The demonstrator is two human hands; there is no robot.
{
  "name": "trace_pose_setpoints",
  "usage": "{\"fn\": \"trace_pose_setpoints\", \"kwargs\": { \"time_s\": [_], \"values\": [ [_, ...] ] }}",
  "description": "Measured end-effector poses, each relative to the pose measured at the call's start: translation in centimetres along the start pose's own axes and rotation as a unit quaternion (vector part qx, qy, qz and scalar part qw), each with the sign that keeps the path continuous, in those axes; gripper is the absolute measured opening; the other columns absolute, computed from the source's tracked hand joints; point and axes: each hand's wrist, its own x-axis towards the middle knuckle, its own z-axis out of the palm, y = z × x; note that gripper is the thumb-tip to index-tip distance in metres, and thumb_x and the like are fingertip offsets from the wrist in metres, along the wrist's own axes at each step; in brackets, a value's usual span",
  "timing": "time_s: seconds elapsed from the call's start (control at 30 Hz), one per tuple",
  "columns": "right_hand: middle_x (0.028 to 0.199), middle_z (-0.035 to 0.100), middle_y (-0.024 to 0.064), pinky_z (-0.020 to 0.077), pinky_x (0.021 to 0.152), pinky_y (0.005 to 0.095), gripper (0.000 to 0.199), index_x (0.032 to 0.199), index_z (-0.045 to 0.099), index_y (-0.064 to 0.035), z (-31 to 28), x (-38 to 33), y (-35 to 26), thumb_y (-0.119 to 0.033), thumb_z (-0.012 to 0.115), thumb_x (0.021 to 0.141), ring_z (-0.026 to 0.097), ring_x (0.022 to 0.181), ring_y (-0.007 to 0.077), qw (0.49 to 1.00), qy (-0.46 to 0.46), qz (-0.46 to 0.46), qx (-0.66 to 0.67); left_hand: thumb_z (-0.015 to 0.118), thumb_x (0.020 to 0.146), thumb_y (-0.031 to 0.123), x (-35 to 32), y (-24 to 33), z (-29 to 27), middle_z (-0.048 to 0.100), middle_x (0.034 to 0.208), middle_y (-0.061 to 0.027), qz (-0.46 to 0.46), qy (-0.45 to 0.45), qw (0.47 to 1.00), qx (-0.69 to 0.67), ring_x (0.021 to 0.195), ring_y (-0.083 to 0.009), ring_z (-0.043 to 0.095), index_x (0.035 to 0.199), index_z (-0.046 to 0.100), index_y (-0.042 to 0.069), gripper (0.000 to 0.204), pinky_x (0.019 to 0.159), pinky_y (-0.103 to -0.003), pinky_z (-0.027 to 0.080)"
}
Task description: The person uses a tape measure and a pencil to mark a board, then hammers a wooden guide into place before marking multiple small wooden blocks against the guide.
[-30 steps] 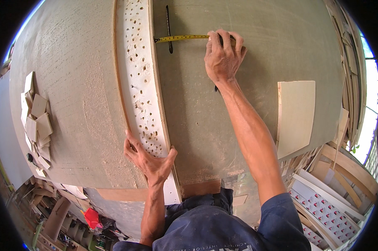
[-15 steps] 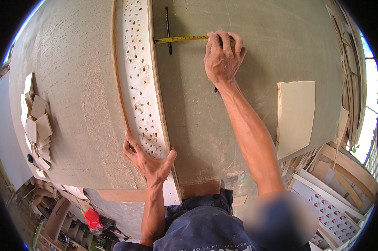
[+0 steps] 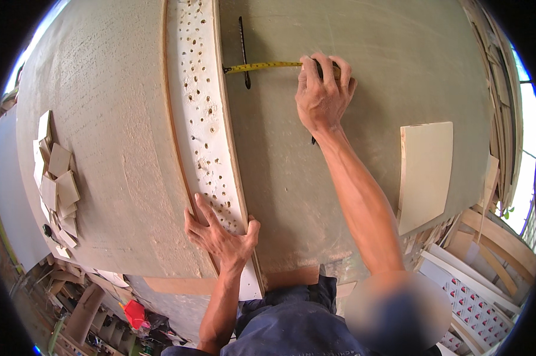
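**Measuring across the board from the drilled strip**

We see a yellow tape measure [image 3: 262, 66] stretched across the grey worktop [image 3: 351, 35], its hook against the right edge of a long white strip full of holes [image 3: 200, 107]. Our right hand [image 3: 322, 92] lies palm down on the tape's far end, arm reaching out straight, fingers [image 3: 330, 64] curled close together over the case. A dark pencil [image 3: 243, 50] lies across the tape near the strip. Our left hand [image 3: 220, 237] presses the strip's near end, fingers spread flat. Right of the arm a pale square panel [image 3: 425, 175] lies near the worktop edge; small offcuts [image 3: 57, 178] sit far left, with open surface between.
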Motion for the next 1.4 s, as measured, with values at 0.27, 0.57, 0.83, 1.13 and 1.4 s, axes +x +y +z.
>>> {"fn": "trace_pose_setpoints", "kwargs": {
  "time_s": [0.27,0.57,0.83,1.13,1.4],
  "values": [
    [0.110,0.062,-0.0028,0.0390,0.075,0.0465,0.017,0.100,0.068,-0.0153,0.45,-0.41,0.37,-0.011,0.073,0.084,0.051,0.111,0.0271,1.000,-0.006,-0.007,-0.005,0.075,0.060,0.048,0.01,-0.25,0.37,0.028,0.146,-0.0363,0.006,0.002,1.000,0.001,0.137,-0.0513,0.027,0.161,0.021,0.011,0.120,0.110,-0.066,0.021],
    [0.110,0.062,-0.0029,0.0393,0.076,0.0464,0.019,0.101,0.068,-0.0154,0.33,-0.31,0.25,-0.012,0.075,0.084,0.050,0.113,0.0272,1.000,-0.011,-0.009,-0.007,0.074,0.061,0.047,-0.01,-0.23,0.32,0.027,0.145,-0.0364,0.000,-0.002,1.000,0.002,0.138,-0.0517,0.025,0.161,0.020,0.012,0.120,0.109,-0.067,0.020],
    [0.112,0.061,-0.0024,0.0401,0.079,0.0477,0.021,0.104,0.068,-0.0155,0.47,-0.52,0.46,-0.014,0.075,0.084,0.050,0.115,0.0273,1.000,-0.017,-0.011,-0.003,0.074,0.061,0.048,-0.01,-0.32,0.42,0.026,0.145,-0.0367,0.006,0.001,1.000,-0.006,0.137,-0.0511,0.025,0.161,0.021,0.012,0.118,0.109,-0.067,0.021],
    [0.112,0.061,-0.0025,0.0412,0.078,0.0474,0.020,0.103,0.069,-0.0155,0.63,-0.68,0.50,-0.014,0.075,0.085,0.050,0.115,0.0276,1.000,-0.013,-0.018,-0.006,0.074,0.061,0.048,-0.11,-0.40,0.42,0.027,0.144,-0.0354,0.001,-0.006,1.000,0.003,0.137,-0.0503,0.025,0.161,0.022,0.012,0.118,0.108,-0.067,0.022],
    [0.112,0.062,-0.0024,0.0410,0.077,0.0476,0.021,0.102,0.069,-0.0156,0.45,-0.46,0.36,-0.013,0.076,0.083,0.050,0.114,0.0277,1.000,-0.017,-0.013,-0.008,0.076,0.056,0.032,0.56,0.23,-0.43,0.033,0.141,-0.0313,0.001,0.006,0.999,-0.052,0.134,-0.0461,0.029,0.159,0.023,0.006,0.119,0.106,-0.066,0.026]
  ]
}}
